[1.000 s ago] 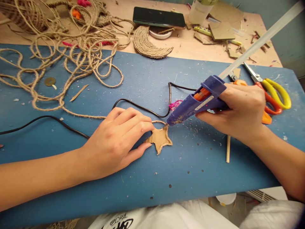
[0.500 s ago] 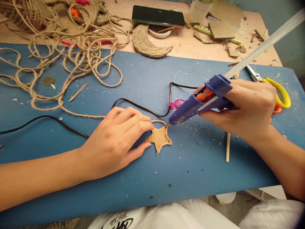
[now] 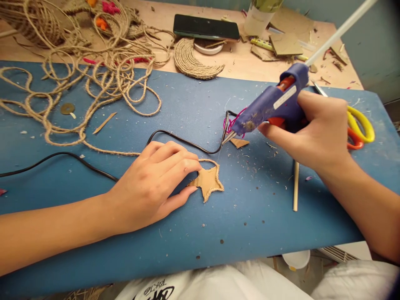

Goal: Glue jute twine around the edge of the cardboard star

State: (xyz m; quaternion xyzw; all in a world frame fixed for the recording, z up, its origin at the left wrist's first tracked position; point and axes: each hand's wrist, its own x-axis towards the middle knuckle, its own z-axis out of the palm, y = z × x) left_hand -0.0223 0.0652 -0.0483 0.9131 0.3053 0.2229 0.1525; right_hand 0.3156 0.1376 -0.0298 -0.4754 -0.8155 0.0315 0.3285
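My left hand [image 3: 156, 183] rests on the blue mat, its thumb and fingers closed on the left side of a small cardboard star [image 3: 208, 180]. Jute twine [image 3: 112, 152] runs under that hand and along the star's top and right edges. My right hand [image 3: 321, 129] is wrapped around a blue hot glue gun [image 3: 271, 102], tilted with its nozzle down to the left. The nozzle is above and to the right of the star, apart from it, with a thin glue thread trailing below. A long glue stick [image 3: 340, 33] juts from the gun's back end.
Tangled twine [image 3: 103, 79] covers the back left. A twine-covered crescent [image 3: 195, 62] lies by a phone [image 3: 206, 27] at the back. A black cord [image 3: 187, 140] crosses the mat [image 3: 156, 250]. Scissors [image 3: 362, 125] and a wooden stick [image 3: 296, 187] lie near my right hand.
My right hand has lifted the glue gun up and away from the star's upper right tip. A cardboard scrap now shows beneath the nozzle. My left hand keeps its hold.
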